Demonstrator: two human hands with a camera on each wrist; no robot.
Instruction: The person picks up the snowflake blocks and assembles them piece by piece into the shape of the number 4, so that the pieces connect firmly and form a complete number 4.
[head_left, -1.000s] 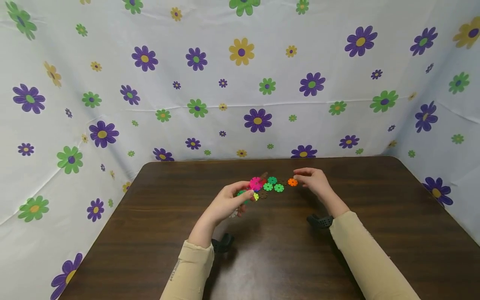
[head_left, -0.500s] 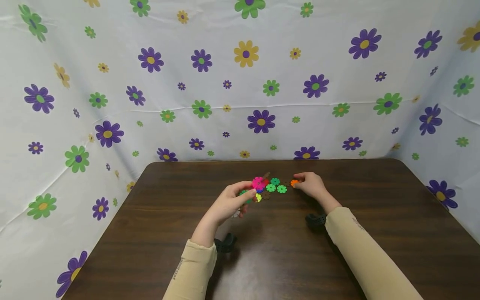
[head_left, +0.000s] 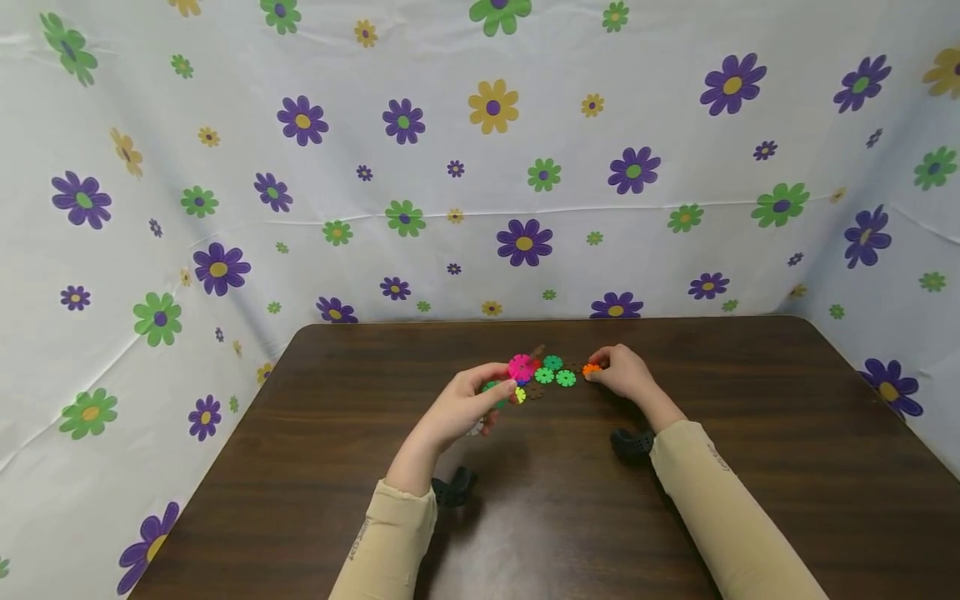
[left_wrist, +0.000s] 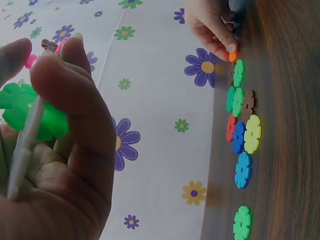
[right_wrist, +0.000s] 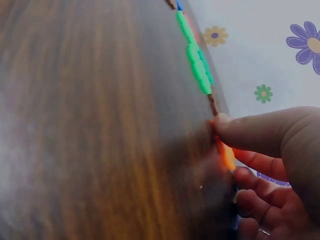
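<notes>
My left hand [head_left: 459,410] is raised over the table and holds several joined notched plastic discs. Among them are a pink disc [head_left: 521,367], a green disc [left_wrist: 17,105], a white disc [left_wrist: 24,150] seen edge-on and a brown disc [left_wrist: 49,45]; fingers hide part of this cluster. At the right end of the loose discs, my right hand [head_left: 627,374] pinches an orange disc [head_left: 591,369] low at the tabletop. Thumb and fingers cover much of that disc in the right wrist view. Whether it is lifted off the wood I cannot tell.
Loose discs lie between the hands on the dark wooden table [head_left: 540,517]: light green [head_left: 566,378], teal green [head_left: 552,362], yellow [left_wrist: 252,134], dark blue [left_wrist: 238,137], light blue [left_wrist: 242,170], red [left_wrist: 231,128] and brown [left_wrist: 248,105]. A flowered cloth [head_left: 420,167] hangs behind the table.
My right fingers, beside the orange disc a second ago, have come over it and now pinch it. The left hand keeps its hold with little motion. The head view has shifted slightly.
</notes>
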